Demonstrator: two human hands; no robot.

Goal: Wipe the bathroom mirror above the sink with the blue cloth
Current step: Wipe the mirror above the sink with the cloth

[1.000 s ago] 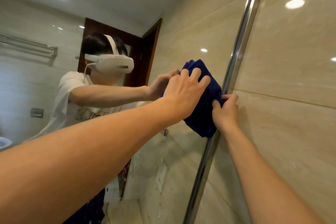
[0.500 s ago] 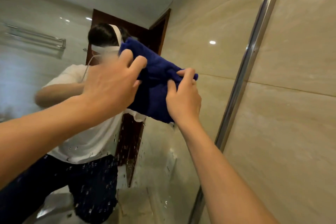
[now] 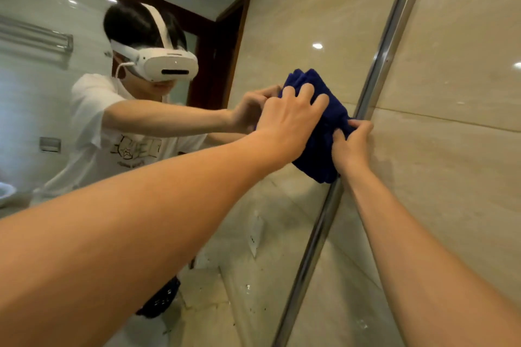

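Blue cloth (image 3: 318,146) bunched on mirror (image 3: 253,234), touching chrome frame (image 3: 318,236). Left hand (image 3: 287,124) presses it, fingers spread; right hand (image 3: 351,146) pinches frame-side edge. Unwiped glass lies away from frame.

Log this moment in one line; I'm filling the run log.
left hand presses blue cloth | right hand grips cloth | at mirror's metal edge

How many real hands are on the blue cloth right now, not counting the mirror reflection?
2: the left hand lies over the blue cloth on the mirror; the right hand grips its right edge beside the metal frame.
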